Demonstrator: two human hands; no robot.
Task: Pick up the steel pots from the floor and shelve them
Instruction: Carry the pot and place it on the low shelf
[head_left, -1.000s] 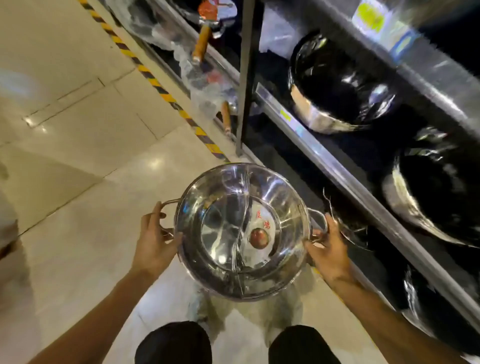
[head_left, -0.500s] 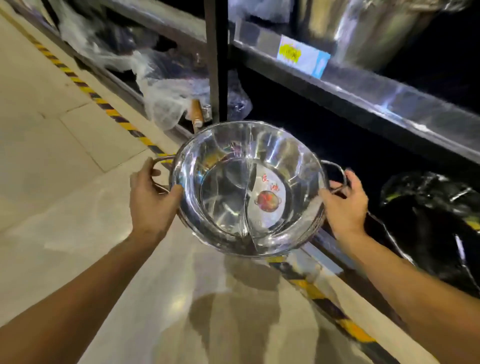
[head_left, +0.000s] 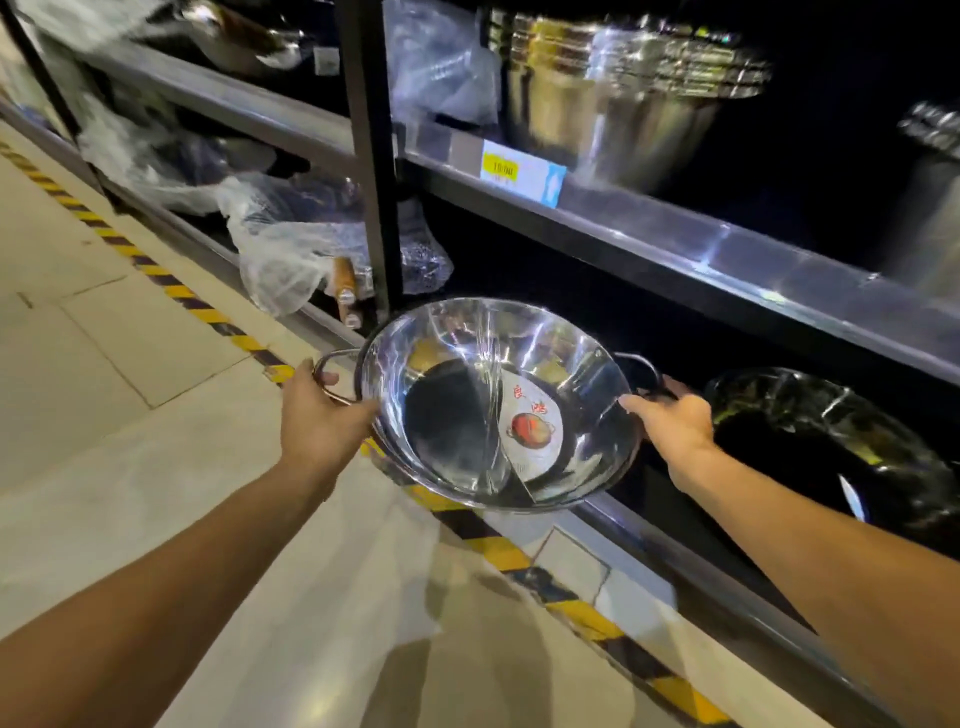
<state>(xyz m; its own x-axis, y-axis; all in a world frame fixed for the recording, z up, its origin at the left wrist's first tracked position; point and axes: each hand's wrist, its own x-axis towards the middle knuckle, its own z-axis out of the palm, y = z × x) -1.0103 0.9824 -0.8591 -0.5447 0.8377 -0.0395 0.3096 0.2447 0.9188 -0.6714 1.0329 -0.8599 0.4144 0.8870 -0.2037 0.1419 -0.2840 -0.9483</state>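
Pale glossy floor tiles (head_left: 104, 364) run beside a yellow-and-black hazard stripe (head_left: 171, 286) at the foot of a dark metal shelving rack (head_left: 675, 249), whose upper level carries a stack of shiny steel stockpots (head_left: 613, 88) above a white-and-yellow price tag (head_left: 522, 174). Compared with a second ago, the shallow round steel pot with a curved centre divider and a red-printed label (head_left: 498, 405) is off the floor area and raised to the mouth of the lower shelf bay, its far rim now over the shelf edge. The left hand (head_left: 322, 421) has its fingers curled tight around the left loop handle, thumb on the rim; the right hand (head_left: 670, 421) has its fingers wrapped over the right loop handle. Both arms have stretched forward, and the pot tilts slightly toward the person. Just right of it, inside the bay, sits a dark plastic-wrapped wok (head_left: 810, 441). Plastic-wrapped pans with wooden handles (head_left: 311, 254) fill the bay left of the upright. Pickup looks done; what remains, by my reading, is sliding the pot into the dark gap left of the wok without knocking it.
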